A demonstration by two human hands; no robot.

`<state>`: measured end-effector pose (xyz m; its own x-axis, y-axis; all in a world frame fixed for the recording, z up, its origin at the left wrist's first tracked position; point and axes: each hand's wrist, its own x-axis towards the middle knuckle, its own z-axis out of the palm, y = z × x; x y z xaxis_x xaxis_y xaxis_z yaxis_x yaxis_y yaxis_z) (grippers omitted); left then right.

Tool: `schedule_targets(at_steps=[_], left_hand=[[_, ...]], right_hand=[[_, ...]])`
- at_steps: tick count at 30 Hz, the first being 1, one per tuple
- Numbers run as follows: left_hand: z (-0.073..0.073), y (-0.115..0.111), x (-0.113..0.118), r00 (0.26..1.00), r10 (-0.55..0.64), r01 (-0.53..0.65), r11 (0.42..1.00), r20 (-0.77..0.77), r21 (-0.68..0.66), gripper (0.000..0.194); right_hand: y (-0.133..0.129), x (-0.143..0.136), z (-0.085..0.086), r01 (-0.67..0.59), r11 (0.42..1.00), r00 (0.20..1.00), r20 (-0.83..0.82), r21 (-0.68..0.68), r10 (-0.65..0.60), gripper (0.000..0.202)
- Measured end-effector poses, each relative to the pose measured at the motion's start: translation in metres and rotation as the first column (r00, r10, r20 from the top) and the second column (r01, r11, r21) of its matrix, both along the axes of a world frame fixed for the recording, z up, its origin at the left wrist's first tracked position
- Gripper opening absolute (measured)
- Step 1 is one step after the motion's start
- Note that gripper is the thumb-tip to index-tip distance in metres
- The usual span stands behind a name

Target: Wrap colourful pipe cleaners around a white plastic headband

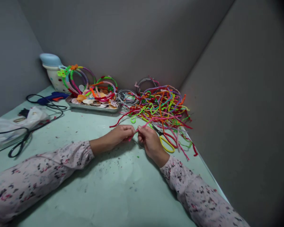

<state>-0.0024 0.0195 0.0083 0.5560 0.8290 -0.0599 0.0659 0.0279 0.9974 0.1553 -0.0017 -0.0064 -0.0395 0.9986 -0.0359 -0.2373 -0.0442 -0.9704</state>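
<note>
Between my two hands runs a pink pipe cleaner [144, 125], pinched near the middle of the table. My left hand [119, 135] is closed on it, with a short pink end poking out below the fingers. My right hand [151, 142] pinches it just to the right, fingertips nearly meeting those of the left. A thin dark strand seems to curve below the hands, too faint to make out. Right beside my right hand lie scissors [169, 142] with red and yellow handles, their blades partly covered by pipe cleaners.
A heap of colourful pipe cleaners [161, 104] lies behind my hands. Left of it are wire hoops [127, 97] and a metal tray [92, 107] holding shells and wrapped headbands. Further left stand a blue-lidded container [54, 74], a black cable [23, 143] and a plastic bag [35, 118]. Walls enclose the table.
</note>
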Motion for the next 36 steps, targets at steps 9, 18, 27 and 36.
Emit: schedule_targets(at_steps=[9, 18, 27, 36], left_hand=[[0.013, -0.001, -0.003, 0.845, 0.308, 0.136, 0.666, -0.437, 0.733, 0.011], [-0.004, 0.003, -0.003, 0.939, 0.056, 0.096, 0.905, -0.340, 0.414, 0.017], [0.002, -0.001, -0.004, 0.987, -0.082, 0.096, 0.990, -0.136, 0.102, 0.019], [0.004, -0.008, -0.003, 0.948, -0.158, 0.200, 0.972, -0.277, 0.128, 0.021]], right_hand=[[0.003, -0.003, -0.003, 0.048, 0.998, 0.998, 0.032, -0.038, -0.047, 0.030], [0.008, 0.005, 0.002, -0.015, 1.000, 0.996, -0.092, -0.024, 0.012, 0.021], [0.031, 0.040, 0.015, 0.295, 0.952, 0.942, -0.192, 0.084, -0.275, 0.031], [0.040, 0.054, 0.014, 0.264, 0.958, 0.963, -0.094, 0.111, -0.254, 0.038]])
